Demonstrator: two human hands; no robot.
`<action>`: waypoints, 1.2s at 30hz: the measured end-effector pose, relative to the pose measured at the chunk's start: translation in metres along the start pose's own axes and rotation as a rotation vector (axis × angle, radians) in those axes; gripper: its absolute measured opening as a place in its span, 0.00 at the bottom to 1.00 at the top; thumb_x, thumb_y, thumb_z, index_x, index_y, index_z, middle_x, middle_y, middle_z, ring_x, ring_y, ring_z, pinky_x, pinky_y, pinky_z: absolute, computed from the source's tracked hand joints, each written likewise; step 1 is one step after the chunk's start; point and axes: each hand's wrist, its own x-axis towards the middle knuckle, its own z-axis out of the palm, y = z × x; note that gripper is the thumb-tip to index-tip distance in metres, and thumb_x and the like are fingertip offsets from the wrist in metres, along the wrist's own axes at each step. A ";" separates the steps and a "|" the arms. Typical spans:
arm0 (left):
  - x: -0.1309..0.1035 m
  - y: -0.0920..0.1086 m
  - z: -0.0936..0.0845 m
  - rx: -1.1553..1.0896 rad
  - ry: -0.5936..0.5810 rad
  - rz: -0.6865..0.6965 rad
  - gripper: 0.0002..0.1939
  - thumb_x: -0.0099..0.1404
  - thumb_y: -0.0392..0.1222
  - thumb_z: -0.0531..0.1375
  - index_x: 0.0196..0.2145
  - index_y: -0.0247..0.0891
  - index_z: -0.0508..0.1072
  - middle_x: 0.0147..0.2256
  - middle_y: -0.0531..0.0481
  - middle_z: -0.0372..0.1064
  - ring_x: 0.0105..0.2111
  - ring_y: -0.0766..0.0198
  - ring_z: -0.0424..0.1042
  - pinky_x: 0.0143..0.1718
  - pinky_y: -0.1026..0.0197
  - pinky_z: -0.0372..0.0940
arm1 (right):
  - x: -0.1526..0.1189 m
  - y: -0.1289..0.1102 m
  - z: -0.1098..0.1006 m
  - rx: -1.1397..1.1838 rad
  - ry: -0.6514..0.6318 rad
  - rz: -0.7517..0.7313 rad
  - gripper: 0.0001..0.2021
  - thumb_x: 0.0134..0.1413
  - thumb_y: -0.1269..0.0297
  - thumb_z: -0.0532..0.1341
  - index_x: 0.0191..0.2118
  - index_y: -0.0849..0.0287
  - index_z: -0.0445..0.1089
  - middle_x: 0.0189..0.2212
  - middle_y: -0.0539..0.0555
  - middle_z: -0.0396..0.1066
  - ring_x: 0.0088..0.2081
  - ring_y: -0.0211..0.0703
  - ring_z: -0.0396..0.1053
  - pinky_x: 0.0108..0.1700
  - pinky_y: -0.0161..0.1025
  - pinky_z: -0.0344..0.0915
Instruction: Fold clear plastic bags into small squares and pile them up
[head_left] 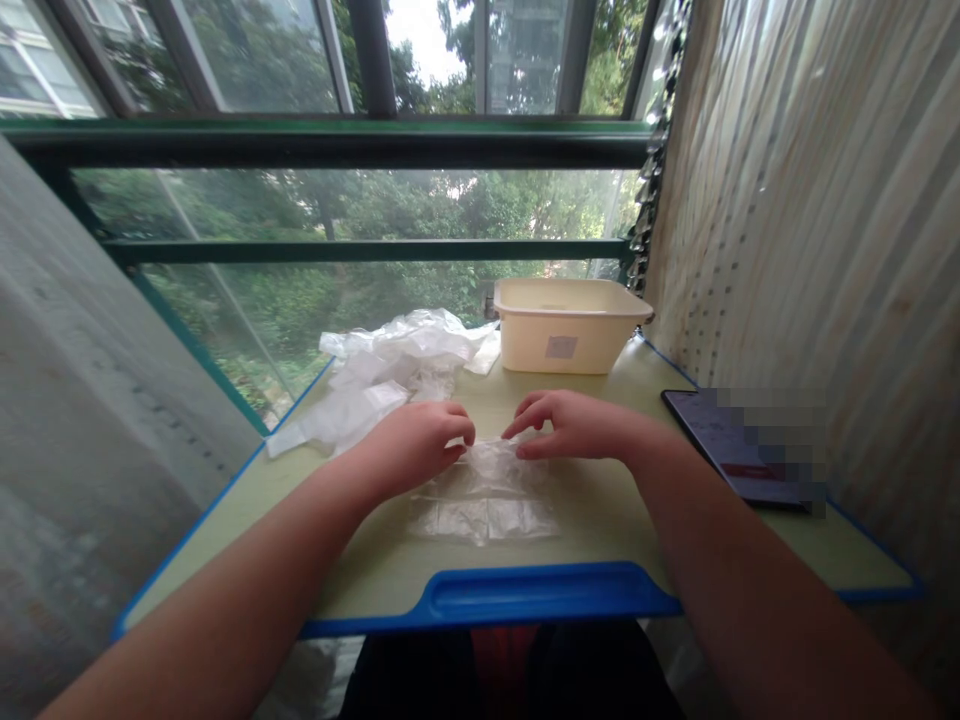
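A clear, crinkled plastic bag [487, 516] lies flat on the table in front of me, with crease lines across it. At its upper left edge is my left hand [424, 440], fingers curled and the thumb tip close to the index finger, closed on the bag's edge. Over the upper right part of the bag is my right hand [574, 424], its thumb and fingers apart, fingertips touching or just above the plastic. Whether the right fingertips press on the film is hard to make out.
A heap of crumpled white and clear plastic bags [405, 350] lies at the back left. A cream plastic tub [570, 335] stands at the back right. A dark tablet [731, 455] lies at the right. The table [360, 590] has a blue rim with a front tray groove [547, 592].
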 end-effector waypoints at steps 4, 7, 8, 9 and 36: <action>-0.004 0.000 -0.004 -0.041 -0.075 0.014 0.06 0.56 0.40 0.56 0.30 0.42 0.73 0.34 0.52 0.69 0.30 0.64 0.67 0.33 0.64 0.59 | 0.000 -0.007 0.002 0.053 -0.101 0.012 0.20 0.44 0.47 0.59 0.41 0.52 0.74 0.39 0.53 0.69 0.36 0.42 0.66 0.38 0.35 0.61; -0.005 0.000 -0.005 -0.094 -0.109 0.025 0.08 0.55 0.43 0.57 0.33 0.43 0.73 0.35 0.52 0.69 0.32 0.64 0.67 0.35 0.63 0.60 | -0.001 -0.013 0.002 0.056 -0.159 -0.002 0.20 0.44 0.46 0.58 0.40 0.51 0.74 0.40 0.52 0.69 0.37 0.42 0.66 0.40 0.35 0.60; -0.005 0.000 -0.006 -0.104 -0.110 0.024 0.08 0.55 0.43 0.57 0.33 0.43 0.73 0.36 0.52 0.69 0.32 0.63 0.67 0.36 0.63 0.60 | -0.002 -0.014 0.001 0.045 -0.156 0.000 0.21 0.43 0.45 0.58 0.41 0.51 0.73 0.40 0.52 0.68 0.38 0.42 0.66 0.41 0.35 0.60; -0.005 0.000 -0.006 -0.109 -0.107 0.021 0.09 0.54 0.44 0.58 0.34 0.43 0.73 0.36 0.52 0.69 0.33 0.63 0.67 0.36 0.62 0.60 | -0.004 -0.015 0.001 0.031 -0.142 0.007 0.22 0.42 0.45 0.59 0.42 0.50 0.72 0.41 0.52 0.67 0.39 0.43 0.66 0.41 0.35 0.60; 0.002 -0.010 -0.001 -0.228 0.096 -0.039 0.19 0.52 0.51 0.60 0.41 0.42 0.71 0.40 0.47 0.65 0.37 0.60 0.65 0.39 0.59 0.61 | 0.003 0.002 0.002 -0.006 0.231 0.103 0.25 0.37 0.55 0.64 0.46 0.55 0.65 0.41 0.54 0.64 0.39 0.43 0.64 0.40 0.37 0.60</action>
